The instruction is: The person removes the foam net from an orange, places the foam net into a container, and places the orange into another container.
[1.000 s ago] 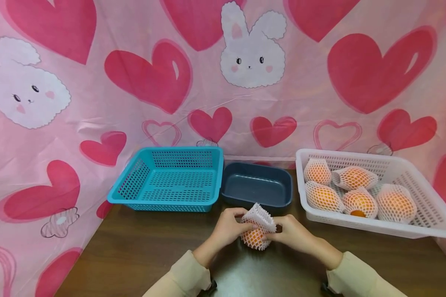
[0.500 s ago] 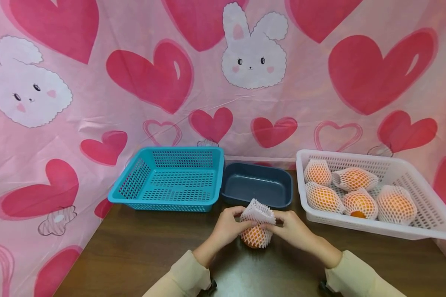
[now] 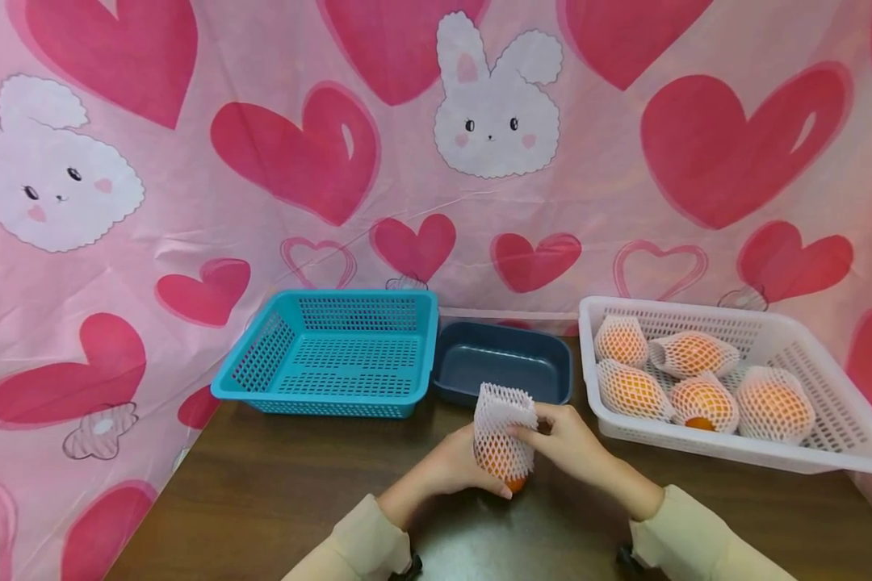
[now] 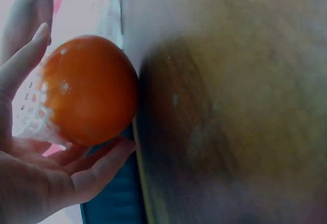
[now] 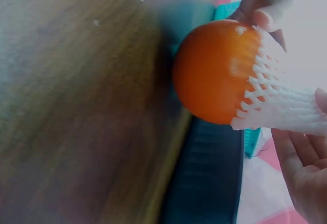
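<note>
Across the back, edge to edge: pink cloth backdrop, printed with red hearts and white rabbit heads. Below: brown, wood-grained, flat surface. Left, toward the back: one turquoise, rectangular, perforated plastic basket, sloping walls, slotted floor in view. Nearer, left arm: one cream fabric cuff. Then left hand, cupped around one round, smooth, glossy orange fruit, thumb on the near side, fingers beyond. Position of fruit: centre, low at the near part of the surface, lower end bare; contact with the surface not distinguishable. Around the upper part of the fruit: one white, tubular, foam-mesh net, open end upward, well above the fruit. Behind, just beside the turquoise basket: one dark blue-grey, rounded-rectangular, shallow tray, near rim partly hidden by net and fingers. To the right of the fruit: right hand, mesh pinched between thumb in front and fingers behind; second cream cuff nearer. Far right, set at an angle: one white, rectangular, perforated plastic basket, holding five net-wrapped orange fruits, grouped toward left and middle; one at the near wall, bare orange end showing.
</note>
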A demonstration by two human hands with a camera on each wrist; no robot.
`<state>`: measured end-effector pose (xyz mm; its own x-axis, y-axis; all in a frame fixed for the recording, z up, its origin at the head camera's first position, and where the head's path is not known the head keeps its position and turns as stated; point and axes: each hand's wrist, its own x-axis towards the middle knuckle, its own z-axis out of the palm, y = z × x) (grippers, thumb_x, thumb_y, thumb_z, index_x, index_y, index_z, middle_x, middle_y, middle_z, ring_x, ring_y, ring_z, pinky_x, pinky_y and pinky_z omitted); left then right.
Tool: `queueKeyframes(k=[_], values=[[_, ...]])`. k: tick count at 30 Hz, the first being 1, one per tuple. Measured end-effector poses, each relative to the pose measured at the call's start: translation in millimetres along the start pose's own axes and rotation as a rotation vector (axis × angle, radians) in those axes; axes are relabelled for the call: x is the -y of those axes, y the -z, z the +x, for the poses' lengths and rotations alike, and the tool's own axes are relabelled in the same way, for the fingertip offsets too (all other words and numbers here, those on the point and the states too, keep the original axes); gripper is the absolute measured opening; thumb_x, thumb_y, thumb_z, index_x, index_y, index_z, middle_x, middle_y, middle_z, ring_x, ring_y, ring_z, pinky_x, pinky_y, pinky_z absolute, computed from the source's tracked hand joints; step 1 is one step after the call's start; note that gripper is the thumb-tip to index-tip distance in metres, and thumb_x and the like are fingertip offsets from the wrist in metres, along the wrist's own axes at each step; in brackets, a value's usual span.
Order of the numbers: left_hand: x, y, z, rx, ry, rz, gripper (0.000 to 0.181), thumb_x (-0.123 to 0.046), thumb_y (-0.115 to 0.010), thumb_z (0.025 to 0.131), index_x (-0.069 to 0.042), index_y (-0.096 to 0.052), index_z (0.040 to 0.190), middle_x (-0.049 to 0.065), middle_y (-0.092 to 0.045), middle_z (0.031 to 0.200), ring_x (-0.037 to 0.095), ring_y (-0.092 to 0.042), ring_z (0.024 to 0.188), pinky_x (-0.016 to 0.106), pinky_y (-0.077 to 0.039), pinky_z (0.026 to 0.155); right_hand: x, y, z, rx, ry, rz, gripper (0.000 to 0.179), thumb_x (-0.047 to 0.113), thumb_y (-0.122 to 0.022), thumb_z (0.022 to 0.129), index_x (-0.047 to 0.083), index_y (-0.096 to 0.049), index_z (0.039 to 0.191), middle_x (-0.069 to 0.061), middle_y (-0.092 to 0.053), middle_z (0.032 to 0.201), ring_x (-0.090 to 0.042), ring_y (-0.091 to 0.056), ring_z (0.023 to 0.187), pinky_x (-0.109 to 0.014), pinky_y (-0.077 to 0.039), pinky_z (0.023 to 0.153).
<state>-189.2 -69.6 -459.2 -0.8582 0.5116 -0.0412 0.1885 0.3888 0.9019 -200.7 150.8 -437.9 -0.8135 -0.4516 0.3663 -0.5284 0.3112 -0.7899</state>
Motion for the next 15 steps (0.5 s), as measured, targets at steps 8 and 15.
queueKeyframes(k=[8, 15], values=[[-0.2, 1.0, -0.7, 0.023, 0.010, 0.027, 0.074, -0.014, -0.095, 0.071, -0.010, -0.059, 0.135, -0.006, -0.066, 0.121, 0.008, -0.060, 0.104, 0.032, -0.045, 0.102, 12.7, 11.4, 14.2, -0.010, -0.058, 0.002, 0.017, 0.007, -0.080, 0.089, -0.002, -0.075, 0.104, -0.010, -0.075, 0.099, -0.010, -0.064, 0.079, -0.025, -0.058, 0.073], [3.4, 2.3, 0.4, 0.021, 0.038, 0.091, 0.074, -0.029, -0.094, 0.074, -0.010, -0.059, 0.137, -0.001, -0.065, 0.122, 0.013, -0.059, 0.101, 0.036, -0.049, 0.096, 14.8, 24.1, 38.5, -0.058, -0.011, -0.073, 0.023, 0.008, -0.079, 0.089, -0.002, -0.075, 0.110, -0.012, -0.075, 0.100, -0.013, -0.063, 0.071, -0.026, -0.059, 0.069]])
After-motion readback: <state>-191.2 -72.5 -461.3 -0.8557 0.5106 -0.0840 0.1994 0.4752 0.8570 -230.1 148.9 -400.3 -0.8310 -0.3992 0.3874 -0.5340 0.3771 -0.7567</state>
